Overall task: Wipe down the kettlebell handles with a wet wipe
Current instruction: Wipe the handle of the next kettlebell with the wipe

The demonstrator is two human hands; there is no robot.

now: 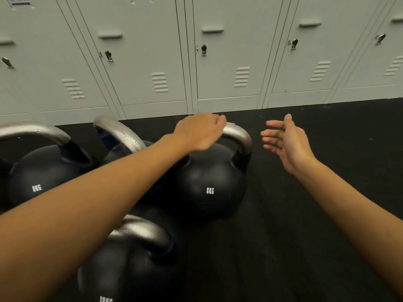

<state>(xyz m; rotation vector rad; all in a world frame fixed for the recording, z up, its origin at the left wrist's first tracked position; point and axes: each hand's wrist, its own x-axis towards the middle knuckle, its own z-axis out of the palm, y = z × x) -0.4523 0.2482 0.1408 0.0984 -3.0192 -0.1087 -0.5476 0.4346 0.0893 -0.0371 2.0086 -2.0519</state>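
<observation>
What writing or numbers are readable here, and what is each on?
"8KG": white, on the kettlebell under the left hand.
"8KG", first character unclear: on the far-left kettlebell.
"12KG", cut off by the frame edge: on the nearest kettlebell.
Locker door labels: too blurred to read.

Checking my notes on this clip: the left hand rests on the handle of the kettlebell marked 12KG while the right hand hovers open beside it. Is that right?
Not quite. In the head view the left hand rests on the handle of the kettlebell marked 8KG, not 12KG. The 12KG kettlebell sits nearer the camera, untouched. The right hand does hover open beside it.
</observation>
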